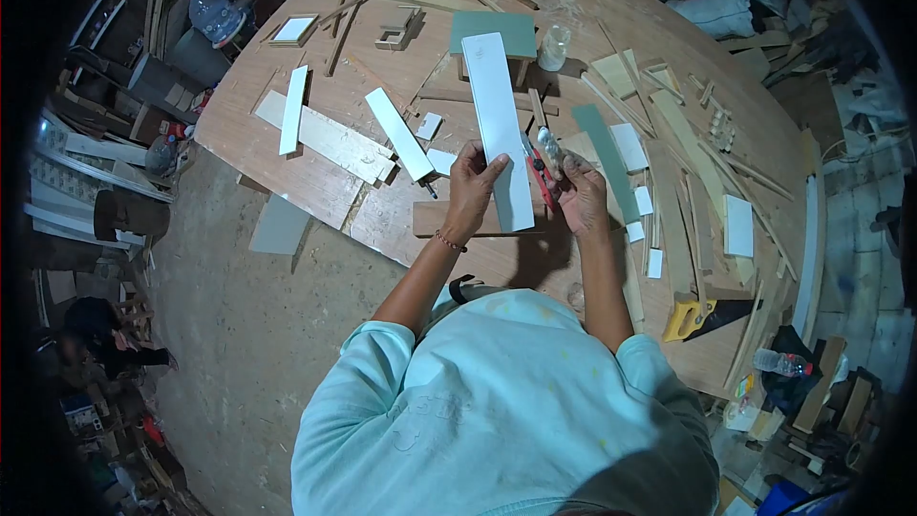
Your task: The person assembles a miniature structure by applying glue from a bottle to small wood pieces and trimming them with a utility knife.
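My left hand [470, 189] grips a long white board [499, 124] by its left edge, thumb on the face, and holds it up over the worktable. Just right of the board, my right hand [581, 196] is closed on a small, silvery, tube-like object [549, 148]; I cannot tell its exact kind. A red-handled tool [538, 172] shows between the board and my right fingers. Beneath the board lies a brown wooden block [435, 220], partly covered. Behind the board stands a small wooden piece with a green top [525, 31].
A clear jar [554, 48] stands near the green top. White strips [398, 134], a green strip [607, 158] and several wood sticks are scattered over the round-edged table [244, 124]. A yellow-handled saw [707, 317] lies at the right. Another person [100, 339] is at the far left.
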Tool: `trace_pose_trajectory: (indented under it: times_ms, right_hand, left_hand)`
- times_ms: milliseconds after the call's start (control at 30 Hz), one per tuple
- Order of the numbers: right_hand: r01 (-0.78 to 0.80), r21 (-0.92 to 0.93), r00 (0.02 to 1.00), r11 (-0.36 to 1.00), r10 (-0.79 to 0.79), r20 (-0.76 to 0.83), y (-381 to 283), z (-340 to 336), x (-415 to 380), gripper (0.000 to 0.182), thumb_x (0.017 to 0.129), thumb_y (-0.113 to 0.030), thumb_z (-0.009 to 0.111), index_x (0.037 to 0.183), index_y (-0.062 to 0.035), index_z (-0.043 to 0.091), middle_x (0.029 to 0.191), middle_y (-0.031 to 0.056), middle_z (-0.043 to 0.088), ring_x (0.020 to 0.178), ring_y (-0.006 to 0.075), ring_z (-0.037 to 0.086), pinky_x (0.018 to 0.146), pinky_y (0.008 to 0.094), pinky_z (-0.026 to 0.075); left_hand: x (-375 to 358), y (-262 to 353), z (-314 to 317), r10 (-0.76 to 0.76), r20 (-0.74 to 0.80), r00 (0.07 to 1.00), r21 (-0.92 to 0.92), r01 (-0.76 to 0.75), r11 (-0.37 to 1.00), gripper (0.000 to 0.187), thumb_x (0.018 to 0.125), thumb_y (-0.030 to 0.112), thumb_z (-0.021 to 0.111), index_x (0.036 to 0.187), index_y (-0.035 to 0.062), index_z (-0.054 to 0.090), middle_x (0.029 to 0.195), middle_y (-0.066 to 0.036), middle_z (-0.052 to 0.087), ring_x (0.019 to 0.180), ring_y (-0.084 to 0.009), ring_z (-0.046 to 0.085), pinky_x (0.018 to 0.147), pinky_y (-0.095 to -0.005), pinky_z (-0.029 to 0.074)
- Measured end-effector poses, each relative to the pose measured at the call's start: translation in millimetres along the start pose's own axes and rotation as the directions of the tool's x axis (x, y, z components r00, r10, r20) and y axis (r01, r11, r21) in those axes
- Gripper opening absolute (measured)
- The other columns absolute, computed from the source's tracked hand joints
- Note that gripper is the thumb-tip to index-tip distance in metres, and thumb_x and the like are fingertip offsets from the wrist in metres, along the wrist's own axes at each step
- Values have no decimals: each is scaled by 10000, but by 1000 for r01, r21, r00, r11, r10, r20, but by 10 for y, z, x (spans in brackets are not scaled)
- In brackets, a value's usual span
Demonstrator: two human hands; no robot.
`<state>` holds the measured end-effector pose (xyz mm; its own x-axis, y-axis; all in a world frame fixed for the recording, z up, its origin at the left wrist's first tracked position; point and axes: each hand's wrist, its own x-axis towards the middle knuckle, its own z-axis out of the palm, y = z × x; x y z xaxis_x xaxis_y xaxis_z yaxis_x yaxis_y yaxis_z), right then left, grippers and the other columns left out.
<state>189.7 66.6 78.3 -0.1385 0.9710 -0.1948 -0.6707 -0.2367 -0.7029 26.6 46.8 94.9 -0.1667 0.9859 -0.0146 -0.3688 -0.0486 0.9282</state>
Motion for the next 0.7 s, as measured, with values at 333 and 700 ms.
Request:
trace_pose_trajectory:
  times_ms: [333,700]
  right_hand:
    - [-70,35,998,997,70,-4,52,54,-33,178,757,-138,590,895,-32,550,716,35,553,612,102,508,553,229,445]
    - [-88,24,996,996,87,35,115,97,-70,159,768,-156,577,899,-69,552,683,-9,527,602,88,506,536,231,452]
  left_hand:
    - [20,-18,-3,-68,8,998,-4,68,998,165,752,85,594,871,14,504,761,-22,551,680,-67,498,612,-199,416]
    - [242,-14,-129,-99,12,995,-207,99,973,128,813,137,513,830,10,503,703,-20,525,578,-64,484,493,-193,406]
